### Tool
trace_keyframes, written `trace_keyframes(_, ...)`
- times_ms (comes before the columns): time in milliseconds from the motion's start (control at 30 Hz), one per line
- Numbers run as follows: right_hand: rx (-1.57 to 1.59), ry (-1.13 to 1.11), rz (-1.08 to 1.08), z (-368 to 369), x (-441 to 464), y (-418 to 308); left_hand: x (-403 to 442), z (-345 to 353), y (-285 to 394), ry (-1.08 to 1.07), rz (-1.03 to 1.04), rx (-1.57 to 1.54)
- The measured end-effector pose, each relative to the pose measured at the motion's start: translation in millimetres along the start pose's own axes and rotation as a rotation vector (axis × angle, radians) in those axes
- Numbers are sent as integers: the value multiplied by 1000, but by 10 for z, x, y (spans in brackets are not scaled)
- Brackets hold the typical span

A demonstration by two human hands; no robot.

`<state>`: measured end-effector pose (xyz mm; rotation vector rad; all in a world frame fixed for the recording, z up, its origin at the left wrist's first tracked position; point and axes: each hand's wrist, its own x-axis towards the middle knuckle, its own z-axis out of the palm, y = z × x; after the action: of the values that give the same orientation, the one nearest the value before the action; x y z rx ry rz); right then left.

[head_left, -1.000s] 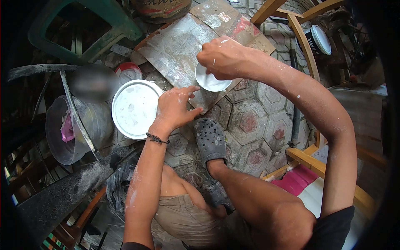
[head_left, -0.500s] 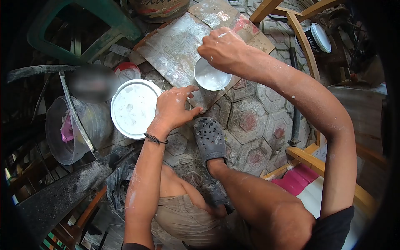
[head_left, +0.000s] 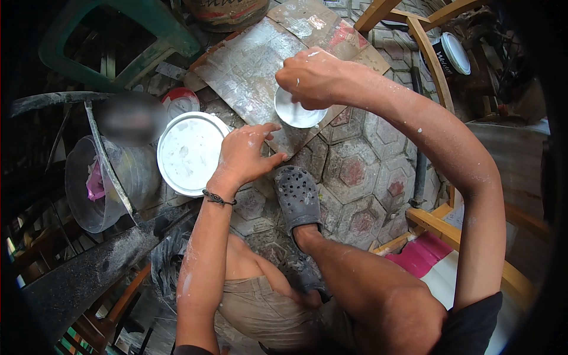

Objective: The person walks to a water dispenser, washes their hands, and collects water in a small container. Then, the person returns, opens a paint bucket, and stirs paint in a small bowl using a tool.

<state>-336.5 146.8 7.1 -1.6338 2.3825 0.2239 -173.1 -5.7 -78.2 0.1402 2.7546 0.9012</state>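
Note:
A round metal cup (head_left: pixel 305 118) with whitish content stands near the edge of a paint-smeared cardboard sheet (head_left: pixel 239 68). Above its opening, my right hand (head_left: pixel 310 77) is closed, knuckles up. Whatever its fingers hold is hidden behind the hand. To the left of the cup, my left hand (head_left: pixel 245 151) has its thumb and fingers apart, the fingertips close to the cup's side. Whether they touch it I cannot tell. Beside my left wrist is a white round lid or covered bucket (head_left: pixel 190 155), marked with grey smudges.
A clear plastic tub (head_left: pixel 112 195) with something pink lies at left, near a red-rimmed can lid (head_left: pixel 179 102). A green plastic chair (head_left: pixel 171 47) is at upper left. Wooden frame pieces (head_left: pixel 435 65) and a labelled bucket (head_left: pixel 454 54) stand at right. My clog (head_left: pixel 297 195) rests on patterned paving.
My right hand has shifted slightly down and left, farther over the cup's opening. My left hand has hardly moved.

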Motion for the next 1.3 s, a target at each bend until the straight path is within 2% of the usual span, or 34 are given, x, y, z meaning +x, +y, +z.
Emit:
trace_keyframes(67,23,142,19,56,50,5,6,-23,15,-10,-12,-5)
trace_keyframes(167,-73,62,66,47,103,15,7,-15,11,-30,-21,-4)
trace_keyframes(467,9,36,26,25,117,57,17,-7,8,-17,0,8)
trace_keyframes(567,-13,-88,55,-62,114,23,27,-9,6,-19,2,11)
trace_keyframes(667,-3,-116,37,-87,80,10,34,-10,10,-25,-1,17)
trace_keyframes(767,34,-92,19,-17,21,36,34,-2,4,-19,9,17)
trace_keyframes(967,-67,144,52,148,18,105,39,3,7,-24,4,24)
trace_keyframes(1167,19,-12,9,50,28,78,39,-2,13,-26,-1,22)
trace_keyframes(1300,-29,132,12,170,-27,109,47,4,6,-27,4,18)
